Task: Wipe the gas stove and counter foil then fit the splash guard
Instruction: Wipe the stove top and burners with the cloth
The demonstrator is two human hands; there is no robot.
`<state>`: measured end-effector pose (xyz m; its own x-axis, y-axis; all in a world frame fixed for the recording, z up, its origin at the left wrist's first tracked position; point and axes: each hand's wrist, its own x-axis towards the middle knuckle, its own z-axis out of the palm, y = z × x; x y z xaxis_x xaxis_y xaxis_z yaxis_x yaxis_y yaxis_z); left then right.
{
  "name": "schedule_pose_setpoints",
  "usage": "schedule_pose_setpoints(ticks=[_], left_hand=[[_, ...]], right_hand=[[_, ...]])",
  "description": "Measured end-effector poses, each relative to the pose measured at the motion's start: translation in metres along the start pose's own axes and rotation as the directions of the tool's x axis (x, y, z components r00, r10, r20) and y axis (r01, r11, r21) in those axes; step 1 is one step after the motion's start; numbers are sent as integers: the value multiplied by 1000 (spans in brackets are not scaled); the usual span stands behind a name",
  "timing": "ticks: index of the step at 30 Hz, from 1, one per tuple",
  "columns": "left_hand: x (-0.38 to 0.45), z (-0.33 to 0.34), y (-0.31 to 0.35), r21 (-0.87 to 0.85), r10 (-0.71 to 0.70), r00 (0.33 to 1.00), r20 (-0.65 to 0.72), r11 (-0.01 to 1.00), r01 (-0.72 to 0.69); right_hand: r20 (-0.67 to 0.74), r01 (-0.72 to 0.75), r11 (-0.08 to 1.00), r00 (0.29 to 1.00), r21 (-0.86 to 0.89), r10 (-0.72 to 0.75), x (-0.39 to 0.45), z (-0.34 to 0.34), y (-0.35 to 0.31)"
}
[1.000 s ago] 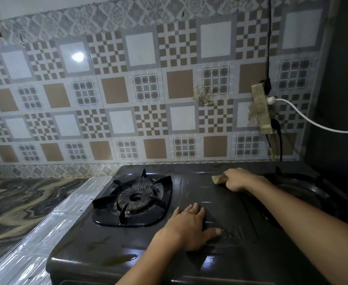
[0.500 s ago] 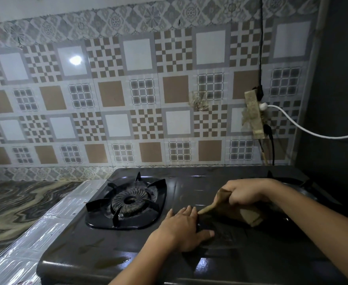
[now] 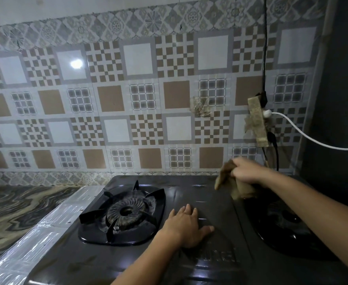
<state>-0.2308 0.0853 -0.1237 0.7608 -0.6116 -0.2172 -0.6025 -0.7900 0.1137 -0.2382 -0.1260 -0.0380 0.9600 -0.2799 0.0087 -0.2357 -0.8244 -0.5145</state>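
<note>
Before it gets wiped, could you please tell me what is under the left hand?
The left hand lies flat on the black gas stove top, between the burners. Whatever dirt lies beneath the palm is covered.

Gas stove (image 3: 189, 262): glossy black. Cloth (image 3: 228, 183): brown. Counter foil (image 3: 52, 229): silver, embossed tile pattern. Wall tiles (image 3: 140, 99): brown, white, grey checks and grids. Countertop (image 3: 15, 208): swirled dark marbling. Cable (image 3: 304, 136): white.
</note>
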Motion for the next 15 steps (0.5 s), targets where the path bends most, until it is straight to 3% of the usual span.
schedule_pose_setpoints(ticks=[2, 4, 10, 15], left_hand=[[3, 2, -1, 7, 0, 1000, -17, 1000, 1], [4, 2, -3, 9, 4, 1000, -16, 1000, -4], [5, 6, 0, 56, -9, 1000, -25, 998, 10], [6, 0, 0, 72, -8, 1000, -2, 997, 9]], right_hand=[[-173, -21, 999, 985, -24, 17, 18, -9, -1], [-219, -84, 991, 974, -108, 59, 33, -11, 1], [-92, -299, 907, 954, -297, 285, 63, 14, 22], [59, -202, 872, 965, -447, 254, 69, 35, 12]])
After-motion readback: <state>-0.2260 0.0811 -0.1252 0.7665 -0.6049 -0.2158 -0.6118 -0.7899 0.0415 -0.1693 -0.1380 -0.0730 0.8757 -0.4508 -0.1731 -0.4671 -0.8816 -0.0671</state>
